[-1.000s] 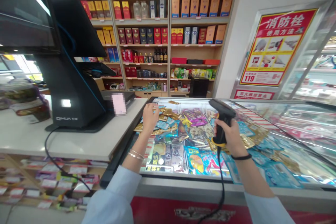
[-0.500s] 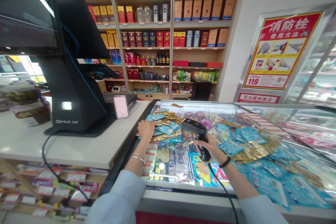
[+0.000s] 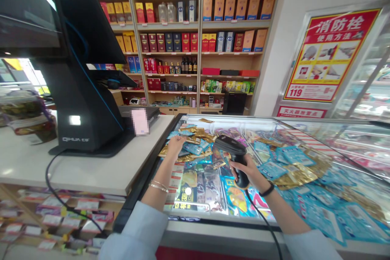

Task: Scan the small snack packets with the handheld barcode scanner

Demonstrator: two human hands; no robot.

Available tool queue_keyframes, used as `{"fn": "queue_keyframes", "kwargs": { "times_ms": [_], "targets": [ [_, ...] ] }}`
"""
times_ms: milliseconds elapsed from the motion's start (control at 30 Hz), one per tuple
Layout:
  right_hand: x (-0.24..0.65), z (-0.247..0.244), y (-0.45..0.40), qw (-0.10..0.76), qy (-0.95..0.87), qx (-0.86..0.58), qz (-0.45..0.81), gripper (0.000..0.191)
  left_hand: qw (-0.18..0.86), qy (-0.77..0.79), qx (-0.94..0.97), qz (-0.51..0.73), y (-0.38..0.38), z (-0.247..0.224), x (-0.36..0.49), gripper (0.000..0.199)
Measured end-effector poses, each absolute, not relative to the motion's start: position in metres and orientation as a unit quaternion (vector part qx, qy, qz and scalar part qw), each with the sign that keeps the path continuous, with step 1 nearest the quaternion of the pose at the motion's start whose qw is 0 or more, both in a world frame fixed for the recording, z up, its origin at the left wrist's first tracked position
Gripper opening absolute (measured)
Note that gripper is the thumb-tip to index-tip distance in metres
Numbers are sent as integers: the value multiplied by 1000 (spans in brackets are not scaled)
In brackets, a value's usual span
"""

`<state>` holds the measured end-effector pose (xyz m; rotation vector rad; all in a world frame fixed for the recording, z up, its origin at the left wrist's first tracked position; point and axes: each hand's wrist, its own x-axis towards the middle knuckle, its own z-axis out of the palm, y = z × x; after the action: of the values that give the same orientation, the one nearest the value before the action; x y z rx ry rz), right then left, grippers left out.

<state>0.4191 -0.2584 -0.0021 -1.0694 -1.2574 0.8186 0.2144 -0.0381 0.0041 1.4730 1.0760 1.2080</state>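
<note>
My right hand (image 3: 243,168) is wrapped round the handle of a black barcode scanner (image 3: 231,146), its head tilted toward the left and its cable running down to the front. My left hand (image 3: 176,145) has its fingers pinched together at the edge of a blue and gold foil packet (image 3: 195,139), at the left pile. That pile of packets (image 3: 195,157) lies on the glass top of a chest freezer (image 3: 201,213). A larger heap of blue and gold packets (image 3: 304,174) spreads over the glass to the right of the scanner.
On the left, a white counter (image 3: 146,150) carries a black checkout terminal (image 3: 88,109) and some plastic tubs (image 3: 30,126). Goods seen through the glass lie inside the freezer. Shelves of boxed bottles (image 3: 183,42) stand behind, with a red fire-hydrant sign (image 3: 332,53) at the right.
My left hand has shifted slightly right and up, its fingers drawn from spread over the pile into a pinch. The scanner has moved a little right with my right hand.
</note>
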Motion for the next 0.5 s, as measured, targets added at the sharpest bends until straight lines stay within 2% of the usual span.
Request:
{"fn": "queue_keyframes", "kwargs": {
  "times_ms": [67,133,367,500],
  "targets": [
    [418,-1,-260,607,-548,-459,348,36,550,393,542,500,-45,9,216,22],
    [417,1,-262,604,-555,-457,343,35,586,380,500,511,-51,13,217,19],
    [417,0,-266,601,-563,-448,347,30,591,427,389,564,-64,4,224,5],
    [420,-3,-271,611,-548,-461,337,30,621,419,355,559,-70,1,230,6]
  ]
}}
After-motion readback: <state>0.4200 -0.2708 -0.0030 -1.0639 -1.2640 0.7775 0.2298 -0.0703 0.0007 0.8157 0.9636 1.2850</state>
